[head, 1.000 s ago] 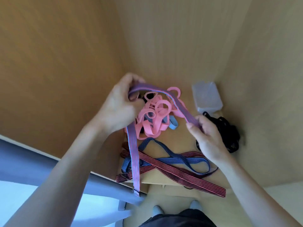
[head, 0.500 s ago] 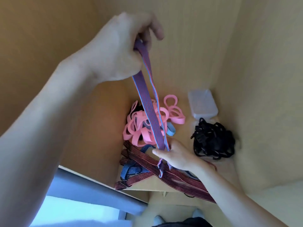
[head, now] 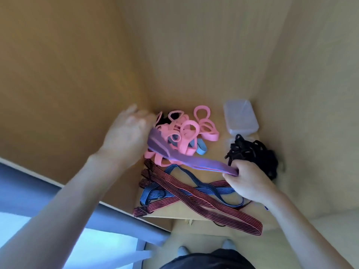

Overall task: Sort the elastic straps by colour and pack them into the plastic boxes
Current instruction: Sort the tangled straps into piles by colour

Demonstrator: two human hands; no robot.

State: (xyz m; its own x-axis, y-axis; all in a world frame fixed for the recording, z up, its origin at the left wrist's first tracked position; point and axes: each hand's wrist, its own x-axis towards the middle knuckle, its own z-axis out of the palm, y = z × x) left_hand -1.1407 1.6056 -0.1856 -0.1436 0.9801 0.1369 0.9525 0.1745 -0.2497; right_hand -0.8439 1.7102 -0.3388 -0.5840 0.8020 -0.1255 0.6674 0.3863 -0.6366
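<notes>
Purple elastic, edged in red and blue, runs across the middle of the frame. The right hand (head: pixel 250 183) has its fingers curled tight round one end of the purple strap (head: pixel 194 162). The other end disappears under the left hand (head: pixel 126 136). That hand is too blurred to tell whether its fingers are closed on the band or only lie over it. Between the two hands the strap hangs just above the wooden shelf (head: pixel 219 152) and crosses the near edge of a heap of pink loops (head: pixel 186 133). A pale blue band (head: pixel 201 149) pokes out beside the heap.

Just behind the right hand sits a tangle of black straps (head: pixel 252 154). Behind that, in the back corner, is a translucent plastic box (head: pixel 240 117), which appears to have its lid on. In front lie the red-and-black striped straps (head: pixel 194 197), crossed with a blue striped strap (head: pixel 155 195). One red end trails over the shelf's front edge.

Nothing visible has yet gone into the box. The likely hazards are these: if the left hand's hold is loose, the stretched elastic could snap back toward the right hand. Drawn sideways, it could catch the pink loops and scatter colours that are already grouped. The overhanging striped end could pull its strap off the shelf. With both hands busy, neither is free to open the box.
</notes>
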